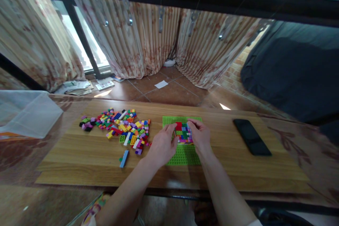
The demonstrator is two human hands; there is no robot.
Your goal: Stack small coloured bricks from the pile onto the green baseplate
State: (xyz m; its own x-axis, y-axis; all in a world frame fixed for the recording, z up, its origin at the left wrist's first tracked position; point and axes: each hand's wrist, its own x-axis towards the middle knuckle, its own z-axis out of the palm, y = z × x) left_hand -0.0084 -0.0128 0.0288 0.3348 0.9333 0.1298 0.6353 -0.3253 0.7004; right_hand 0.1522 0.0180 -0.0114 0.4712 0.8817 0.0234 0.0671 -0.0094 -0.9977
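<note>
A green baseplate lies on a wooden board, with a patch of coloured bricks built on its middle. My left hand rests at the patch's left edge, fingers curled, its fingertips pinching at the red bricks. My right hand sits on the patch's right side, fingers bent, thumb and forefinger pressed on the top bricks. What either pinch holds is too small to make out. A pile of loose coloured bricks lies left of the plate, and a single blue brick lies nearer to me.
A black phone lies on the board at the right. A clear plastic box stands at far left. Beyond the board are tiled floor, curtains, papers and a dark covered shape at right.
</note>
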